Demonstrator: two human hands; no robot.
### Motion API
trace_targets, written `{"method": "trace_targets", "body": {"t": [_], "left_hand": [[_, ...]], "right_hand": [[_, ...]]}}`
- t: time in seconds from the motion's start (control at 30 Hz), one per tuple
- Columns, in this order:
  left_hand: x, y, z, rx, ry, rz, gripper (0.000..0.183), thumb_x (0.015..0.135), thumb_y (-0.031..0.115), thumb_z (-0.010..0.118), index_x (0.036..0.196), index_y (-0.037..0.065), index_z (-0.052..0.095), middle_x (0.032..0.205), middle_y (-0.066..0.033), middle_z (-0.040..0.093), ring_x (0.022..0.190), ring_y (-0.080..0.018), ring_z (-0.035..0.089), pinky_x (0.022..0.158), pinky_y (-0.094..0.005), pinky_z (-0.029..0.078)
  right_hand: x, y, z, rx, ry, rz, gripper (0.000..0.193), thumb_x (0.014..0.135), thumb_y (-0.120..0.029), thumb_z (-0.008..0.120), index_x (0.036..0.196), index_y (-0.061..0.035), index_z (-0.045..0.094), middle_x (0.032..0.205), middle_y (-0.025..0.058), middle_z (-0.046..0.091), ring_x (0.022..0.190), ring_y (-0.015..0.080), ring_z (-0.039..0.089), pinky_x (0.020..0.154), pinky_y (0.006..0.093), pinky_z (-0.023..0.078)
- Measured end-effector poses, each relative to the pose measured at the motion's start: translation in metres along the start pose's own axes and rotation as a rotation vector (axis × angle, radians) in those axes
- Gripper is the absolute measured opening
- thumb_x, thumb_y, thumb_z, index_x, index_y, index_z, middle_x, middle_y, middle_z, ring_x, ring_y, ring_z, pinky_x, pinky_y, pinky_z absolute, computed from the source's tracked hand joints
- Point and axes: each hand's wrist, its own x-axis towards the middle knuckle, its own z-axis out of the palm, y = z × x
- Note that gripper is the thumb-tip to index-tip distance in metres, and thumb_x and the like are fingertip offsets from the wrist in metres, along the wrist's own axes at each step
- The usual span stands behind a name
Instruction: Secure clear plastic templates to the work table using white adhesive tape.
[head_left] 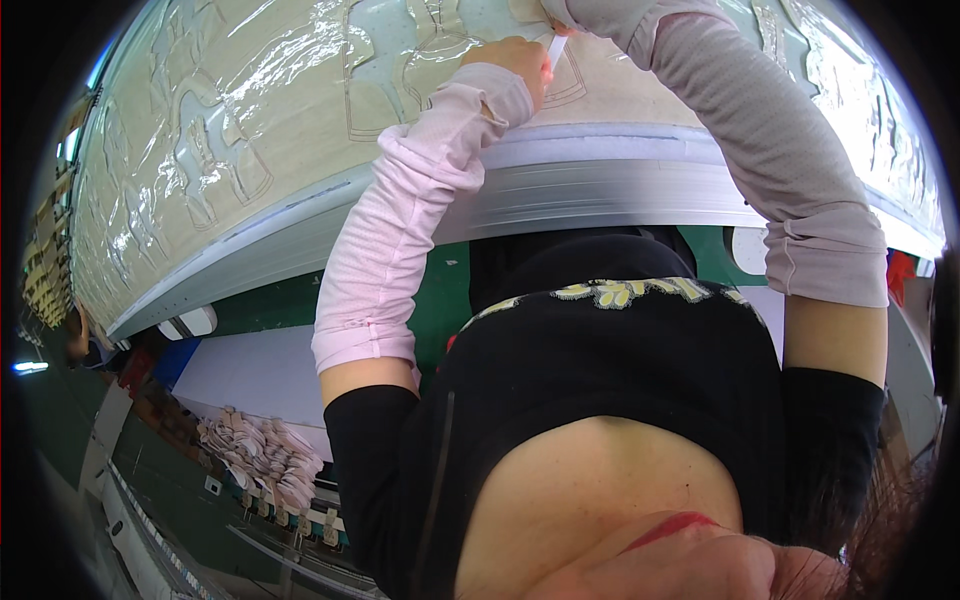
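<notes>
Across the far side lies a long work table covered with a beige sheet under shiny clear film, with garment-like shapes cut out or outlined in it. My left hand rests on this sheet near the table's front edge, its fingers curled in. At its fingertips a thin white strip is pinched, slanting up toward my right hand. Only a bit of that right hand shows at the top edge; its sleeve hides the rest, so its fingers cannot be read. Curved printed lines run on the sheet beside the left hand.
A metal rail runs along the table's front edge, close to my body. At the lower left, a pile of pale cut pieces lies beside a white panel. Green floor shows below the table.
</notes>
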Motion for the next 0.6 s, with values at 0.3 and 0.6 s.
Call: {"method": "trace_targets", "body": {"t": [0.3,0.6], "left_hand": [[0.017,-0.024,0.01,-0.214,0.417,0.478,0.02,0.097,0.023,0.056,0.101,0.007,0.068,0.097,-0.0161,0.069,0.093,-0.0373,0.065,0.08,-0.0438,0.052],[0.012,-0.012,-0.013,-0.687,0.453,0.422,0.016,0.101,0.006,0.049,0.113,0.005,0.059,0.091,-0.0133,0.07,0.073,-0.027,0.068,0.068,-0.0342,0.055]], "right_hand": [[-0.004,0.004,0.002,0.082,0.035,-0.051,0.022,0.073,-0.027,0.073,0.086,-0.0096,0.078,0.082,0.0162,0.073,0.076,0.0321,0.071,0.067,0.0428,0.054],[0.008,0.014,-0.022,0.136,-0.296,-0.004,0.023,0.076,-0.029,0.075,0.089,-0.0102,0.078,0.084,0.0166,0.073,0.079,0.0304,0.072,0.07,0.0426,0.055]]}}
